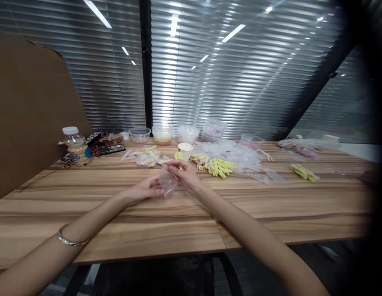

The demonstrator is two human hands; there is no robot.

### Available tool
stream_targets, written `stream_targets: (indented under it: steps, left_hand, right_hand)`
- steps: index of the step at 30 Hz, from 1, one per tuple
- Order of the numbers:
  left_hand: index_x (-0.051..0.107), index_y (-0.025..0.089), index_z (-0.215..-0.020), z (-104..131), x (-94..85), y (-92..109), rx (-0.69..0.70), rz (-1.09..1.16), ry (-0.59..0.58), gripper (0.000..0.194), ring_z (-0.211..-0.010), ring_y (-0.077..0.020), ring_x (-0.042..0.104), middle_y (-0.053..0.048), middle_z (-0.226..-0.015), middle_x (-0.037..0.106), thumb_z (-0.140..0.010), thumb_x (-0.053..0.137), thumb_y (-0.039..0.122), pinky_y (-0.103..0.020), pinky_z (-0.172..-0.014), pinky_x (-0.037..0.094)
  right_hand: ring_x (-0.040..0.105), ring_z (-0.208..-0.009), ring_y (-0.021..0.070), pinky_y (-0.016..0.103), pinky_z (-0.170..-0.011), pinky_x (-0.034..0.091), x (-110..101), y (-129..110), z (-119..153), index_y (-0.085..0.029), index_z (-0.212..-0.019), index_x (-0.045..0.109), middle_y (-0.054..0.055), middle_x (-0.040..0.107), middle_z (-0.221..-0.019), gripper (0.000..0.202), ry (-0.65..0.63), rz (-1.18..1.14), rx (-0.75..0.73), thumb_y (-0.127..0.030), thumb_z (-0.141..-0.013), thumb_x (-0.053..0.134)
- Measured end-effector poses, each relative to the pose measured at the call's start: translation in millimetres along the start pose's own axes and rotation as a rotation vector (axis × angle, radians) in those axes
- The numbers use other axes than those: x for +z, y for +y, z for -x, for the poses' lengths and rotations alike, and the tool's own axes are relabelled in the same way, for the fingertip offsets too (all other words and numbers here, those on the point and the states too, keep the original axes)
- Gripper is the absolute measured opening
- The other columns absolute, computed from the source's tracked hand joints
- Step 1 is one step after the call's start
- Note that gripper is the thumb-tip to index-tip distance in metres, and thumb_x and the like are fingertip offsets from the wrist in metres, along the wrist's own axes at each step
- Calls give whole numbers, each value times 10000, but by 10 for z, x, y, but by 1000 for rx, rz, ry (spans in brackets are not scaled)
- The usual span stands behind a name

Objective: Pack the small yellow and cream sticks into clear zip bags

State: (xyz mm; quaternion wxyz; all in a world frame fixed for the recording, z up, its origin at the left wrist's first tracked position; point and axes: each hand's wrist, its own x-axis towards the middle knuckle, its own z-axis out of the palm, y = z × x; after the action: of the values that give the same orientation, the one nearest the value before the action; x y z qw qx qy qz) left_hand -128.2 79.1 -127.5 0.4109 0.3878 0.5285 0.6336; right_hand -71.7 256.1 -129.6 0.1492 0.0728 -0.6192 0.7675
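Between my two hands is a small clear plastic bag (168, 183), held just above the wooden table (141, 234). My left hand (147, 188) grips its left side, thumb toward me. At the bag's upper edge, the fingers of my right hand (184, 174) are pinched on the plastic. No contents can be made out in the bag. Right behind my hands stands a paper cup (185, 151), with a yellow piece (178, 156) beside it. A bunch of yellow and cream strips (217, 165) lies to the right of the cup. Several filled bags (148, 157) lie to its left.
Clear plastic tubs (163, 135) line the back by the blinds. Loose clear bags (240, 156) spread behind the strips. More yellow strips (304, 172) lie at the right. A bottle (76, 148) and a black box (111, 149) stand left, near a cardboard panel (30, 98).
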Motion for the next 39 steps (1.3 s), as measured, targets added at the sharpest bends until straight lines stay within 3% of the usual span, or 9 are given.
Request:
stream_targets:
  steps: [5,17,32,39]
  left_hand:
    - [557,210,-1239,3,11,8,30,-13,-22,636,-1241,-271,469,-114,-1282,551,-642,775,174,-405,-1077,311]
    - [497,224,-1291,-3,-39,-37,26,-58,-79,697,-1191,-277,511,-126,-1246,573,-650,770,223,-397,-1027,355]
    - [415,192,-1340,-11,-44,-59,6,-44,17,773,-1132,-293,560,-159,-1166,618,-656,775,216,-423,-981,399]
    - [382,194,-1352,-31,-79,-83,38,-93,95,730,-1048,-258,608,-147,-1133,630,-718,741,245,-418,-967,401]
  right_hand:
    - [611,-798,150,238,-618,473,22,-17,24,-240,-891,699,16,663,-896,256,0,-24,20,-346,-664,755]
    - [605,-826,154,268,-712,475,37,-24,25,-247,-832,717,15,668,-882,192,-22,15,-39,-337,-666,753]
    - [577,-983,180,299,-851,442,17,-14,19,-238,-933,704,32,659,-1036,208,-54,25,-54,-335,-755,657]
    - [494,-1167,191,326,-941,402,-34,-16,-7,-249,-1107,630,34,568,-1248,298,116,30,-117,-322,-844,507]
